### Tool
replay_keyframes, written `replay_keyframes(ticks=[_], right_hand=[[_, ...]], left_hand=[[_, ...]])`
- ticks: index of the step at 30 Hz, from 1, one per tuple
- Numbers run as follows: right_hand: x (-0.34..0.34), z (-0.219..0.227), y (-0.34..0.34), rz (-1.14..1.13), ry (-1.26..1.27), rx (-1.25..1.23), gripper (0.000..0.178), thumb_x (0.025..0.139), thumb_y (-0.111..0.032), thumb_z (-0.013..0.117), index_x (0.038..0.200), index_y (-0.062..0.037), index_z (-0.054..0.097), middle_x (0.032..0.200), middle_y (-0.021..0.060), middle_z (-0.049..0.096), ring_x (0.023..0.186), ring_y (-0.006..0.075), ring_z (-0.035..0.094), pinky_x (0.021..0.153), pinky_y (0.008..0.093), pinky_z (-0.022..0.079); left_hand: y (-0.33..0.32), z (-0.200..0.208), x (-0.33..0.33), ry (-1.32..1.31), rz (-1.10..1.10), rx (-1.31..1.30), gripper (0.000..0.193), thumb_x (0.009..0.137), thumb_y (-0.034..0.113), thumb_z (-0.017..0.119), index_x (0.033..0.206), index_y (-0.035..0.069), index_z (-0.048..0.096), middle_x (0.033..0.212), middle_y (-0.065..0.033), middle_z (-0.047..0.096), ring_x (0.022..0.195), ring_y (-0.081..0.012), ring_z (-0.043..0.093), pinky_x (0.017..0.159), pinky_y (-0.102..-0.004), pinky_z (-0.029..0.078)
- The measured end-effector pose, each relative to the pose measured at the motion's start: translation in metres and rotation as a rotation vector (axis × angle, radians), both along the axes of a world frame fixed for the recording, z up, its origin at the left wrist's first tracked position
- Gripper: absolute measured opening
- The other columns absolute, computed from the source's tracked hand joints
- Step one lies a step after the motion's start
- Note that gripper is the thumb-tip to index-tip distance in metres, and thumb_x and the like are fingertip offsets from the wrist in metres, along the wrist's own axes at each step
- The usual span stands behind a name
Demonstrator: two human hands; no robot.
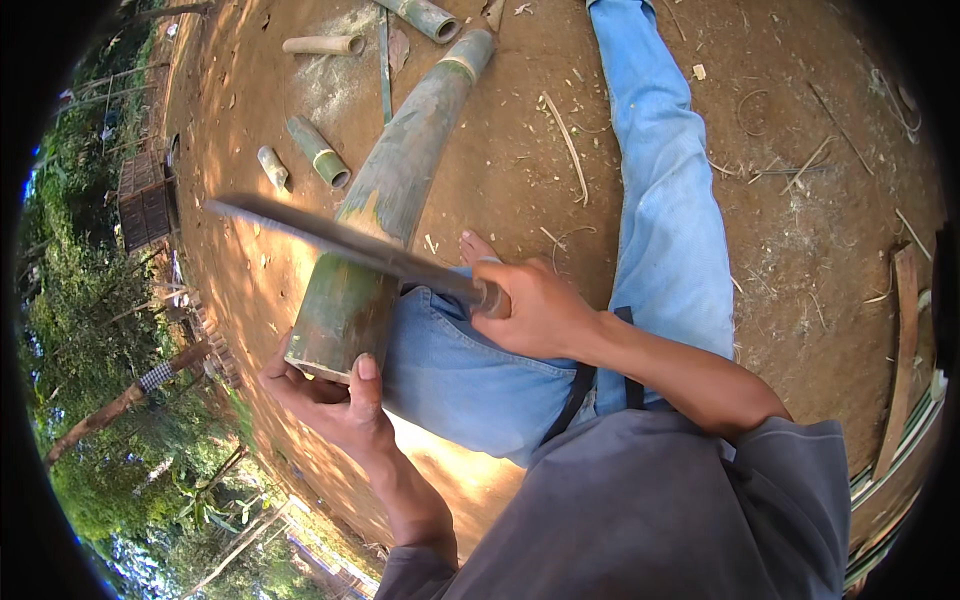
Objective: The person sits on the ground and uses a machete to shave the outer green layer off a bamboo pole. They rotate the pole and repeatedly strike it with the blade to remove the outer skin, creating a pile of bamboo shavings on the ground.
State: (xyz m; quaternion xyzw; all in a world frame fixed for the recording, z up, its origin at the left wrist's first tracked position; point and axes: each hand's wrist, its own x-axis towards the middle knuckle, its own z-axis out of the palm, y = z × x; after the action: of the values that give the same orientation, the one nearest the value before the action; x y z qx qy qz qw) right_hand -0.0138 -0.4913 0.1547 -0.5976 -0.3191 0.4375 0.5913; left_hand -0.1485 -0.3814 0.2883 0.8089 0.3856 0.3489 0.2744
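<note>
My right hand (542,312) is closed round the wooden handle of a machete (335,237), whose long dark blade points to the left. The blade crosses over a thick green bamboo section (343,310), slightly blurred. My left hand (335,408) grips the near end of that section, the thumb on its cut rim and the fingers round its left side. Beyond the blade a longer, thick bamboo log (415,150) stretches away, with a pale scraped patch near the blade. Whether section and log are one piece is hidden beneath the blade. My thigh, in blue jeans (470,375), lies beside the bamboo.
Short bamboo pieces (318,152) lie on the bare dirt at the far left, with a pale bamboo tube (323,45) farther off. A thin strip (567,145) and scattered shavings lie between the log and my outstretched leg. Long wooden slats (900,350) lie at the right.
</note>
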Motion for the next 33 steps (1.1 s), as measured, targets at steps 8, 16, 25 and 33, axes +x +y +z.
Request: replay_keyframes(ticks=[8, 16, 25, 33], right_hand=[[-0.002, -0.002, -0.003, -0.013, -0.104, 0.136, 0.031, 0.08, -0.013, 0.069, 0.104, 0.0044, 0.064, 0.069, 0.0237, 0.06, 0.068, 0.0284, 0.067, 0.062, 0.0413, 0.047], [0.031, -0.008, 0.007, 0.056, 0.165, -0.219, 0.029, 0.083, -0.015, 0.067, 0.104, 0.0038, 0.064, 0.062, 0.0179, 0.061, 0.061, 0.0208, 0.07, 0.056, 0.037, 0.049], [0.009, 0.002, -0.005, -0.04, -0.085, 0.099, 0.024, 0.078, -0.012, 0.07, 0.098, -0.0014, 0.063, 0.059, 0.0201, 0.057, 0.055, 0.0331, 0.065, 0.054, 0.0427, 0.046], [0.011, -0.007, 0.008, -0.072, -0.033, 0.049, 0.024, 0.082, -0.012, 0.068, 0.1, 0.0023, 0.062, 0.061, 0.0193, 0.058, 0.051, 0.0218, 0.059, 0.052, 0.0392, 0.044]], left_hand=[[0.002, 0.001, -0.005, -0.052, 0.081, -0.089, 0.081, 0.069, 0.039, 0.09, 0.126, 0.004, 0.044, 0.117, -0.0114, 0.051, 0.108, -0.0226, 0.055, 0.093, -0.0379, 0.048], [-0.009, 0.021, 0.002, 0.115, -0.152, -0.086, 0.096, 0.066, 0.032, 0.093, 0.139, 0.006, 0.036, 0.131, -0.0163, 0.043, 0.111, -0.0235, 0.057, 0.081, -0.0298, 0.056], [-0.017, 0.007, -0.001, 0.081, -0.034, -0.115, 0.097, 0.066, 0.02, 0.093, 0.141, 0.008, 0.033, 0.129, -0.0158, 0.046, 0.113, -0.0244, 0.057, 0.089, -0.0328, 0.056], [-0.012, 0.004, -0.001, 0.022, -0.006, -0.119, 0.096, 0.066, 0.019, 0.092, 0.141, 0.008, 0.033, 0.128, -0.0147, 0.047, 0.115, -0.024, 0.056, 0.096, -0.0358, 0.051]])
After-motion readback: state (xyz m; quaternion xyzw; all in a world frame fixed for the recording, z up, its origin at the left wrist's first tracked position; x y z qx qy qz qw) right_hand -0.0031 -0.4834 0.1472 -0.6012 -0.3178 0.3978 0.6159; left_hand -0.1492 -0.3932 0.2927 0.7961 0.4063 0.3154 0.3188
